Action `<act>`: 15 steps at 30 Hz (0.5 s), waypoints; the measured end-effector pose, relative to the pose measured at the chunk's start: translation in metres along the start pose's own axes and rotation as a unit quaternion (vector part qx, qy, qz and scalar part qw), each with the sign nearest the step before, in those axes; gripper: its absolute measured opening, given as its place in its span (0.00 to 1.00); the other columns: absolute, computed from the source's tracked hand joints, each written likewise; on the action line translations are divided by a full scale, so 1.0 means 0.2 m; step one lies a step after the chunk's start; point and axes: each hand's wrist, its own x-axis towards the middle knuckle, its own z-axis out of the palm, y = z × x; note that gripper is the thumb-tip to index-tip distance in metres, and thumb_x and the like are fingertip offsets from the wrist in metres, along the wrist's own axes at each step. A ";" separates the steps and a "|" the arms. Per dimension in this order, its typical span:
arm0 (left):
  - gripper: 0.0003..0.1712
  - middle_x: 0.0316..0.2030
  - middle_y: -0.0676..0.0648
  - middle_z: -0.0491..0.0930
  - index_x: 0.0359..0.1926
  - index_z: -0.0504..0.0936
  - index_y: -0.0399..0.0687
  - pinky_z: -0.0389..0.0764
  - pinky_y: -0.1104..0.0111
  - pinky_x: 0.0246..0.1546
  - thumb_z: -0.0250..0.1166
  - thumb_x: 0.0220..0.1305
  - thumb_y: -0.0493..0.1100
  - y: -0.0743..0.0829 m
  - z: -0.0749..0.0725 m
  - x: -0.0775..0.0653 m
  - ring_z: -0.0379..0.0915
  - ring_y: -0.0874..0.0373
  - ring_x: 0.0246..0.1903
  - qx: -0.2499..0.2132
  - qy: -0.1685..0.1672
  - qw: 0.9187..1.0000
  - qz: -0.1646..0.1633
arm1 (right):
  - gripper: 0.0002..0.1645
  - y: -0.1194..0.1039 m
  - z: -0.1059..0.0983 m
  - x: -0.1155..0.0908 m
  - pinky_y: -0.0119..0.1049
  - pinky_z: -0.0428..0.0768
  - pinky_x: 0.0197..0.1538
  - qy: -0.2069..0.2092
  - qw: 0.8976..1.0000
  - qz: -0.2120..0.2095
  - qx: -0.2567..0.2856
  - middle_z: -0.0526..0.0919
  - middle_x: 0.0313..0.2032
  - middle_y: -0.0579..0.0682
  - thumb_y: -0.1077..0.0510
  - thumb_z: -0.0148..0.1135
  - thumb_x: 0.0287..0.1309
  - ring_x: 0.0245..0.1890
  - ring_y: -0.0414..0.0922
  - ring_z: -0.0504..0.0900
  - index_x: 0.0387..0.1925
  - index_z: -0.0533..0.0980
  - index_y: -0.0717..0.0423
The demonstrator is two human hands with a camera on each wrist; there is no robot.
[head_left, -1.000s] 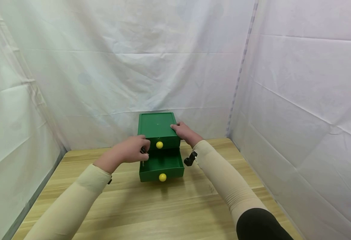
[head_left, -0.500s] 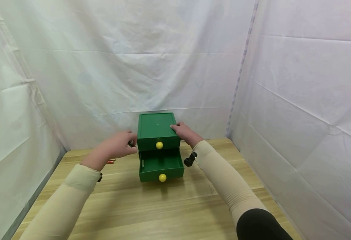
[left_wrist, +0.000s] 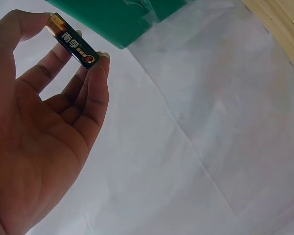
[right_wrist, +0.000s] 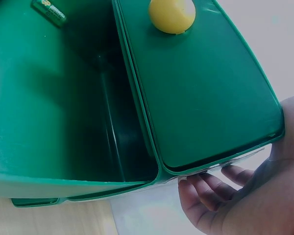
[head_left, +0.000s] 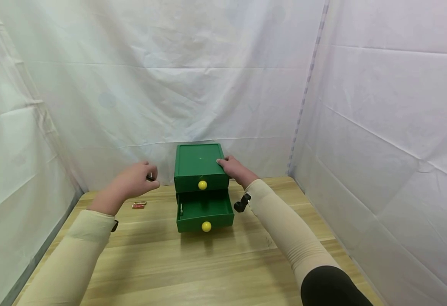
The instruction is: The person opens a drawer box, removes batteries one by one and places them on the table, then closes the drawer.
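Note:
Thumb and fingertips of my left hand [head_left: 131,180] pinch a battery [left_wrist: 72,40], dark with a copper end, above the table left of the green drawer cabinet [head_left: 198,159]. My right hand [head_left: 237,168] holds the cabinet's right side, thumb at the top edge, curled fingers [right_wrist: 213,188] against the side wall. The cabinet's lower drawer [head_left: 190,224] is pulled out; the upper one, with a yellow knob [head_left: 202,185], is closed. Inside the pulled-out drawer, along its left wall, lies a green battery [right_wrist: 49,12].
Two batteries lie side by side left of the cabinet, one of them a red battery [head_left: 137,206]. White sheets [head_left: 162,85] hang behind and on both sides of the wooden table [head_left: 193,272]. A second yellow knob [head_left: 206,226] sticks out from the lower drawer's front.
My left hand has moved left, from over the lower drawer to above the table, with the battery still pinched. The loose batteries have come into view. My right hand stays on the cabinet.

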 end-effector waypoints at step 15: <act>0.11 0.40 0.40 0.75 0.37 0.80 0.44 0.75 0.53 0.35 0.64 0.65 0.49 -0.19 0.00 -0.03 0.72 0.48 0.32 -0.002 0.038 0.997 -0.068 | 0.45 -0.01 -0.01 -0.01 0.55 0.68 0.67 -0.007 1.000 0.003 0.006 0.63 0.70 0.63 0.35 0.47 0.74 0.67 0.58 0.68 0.75 0.52 0.61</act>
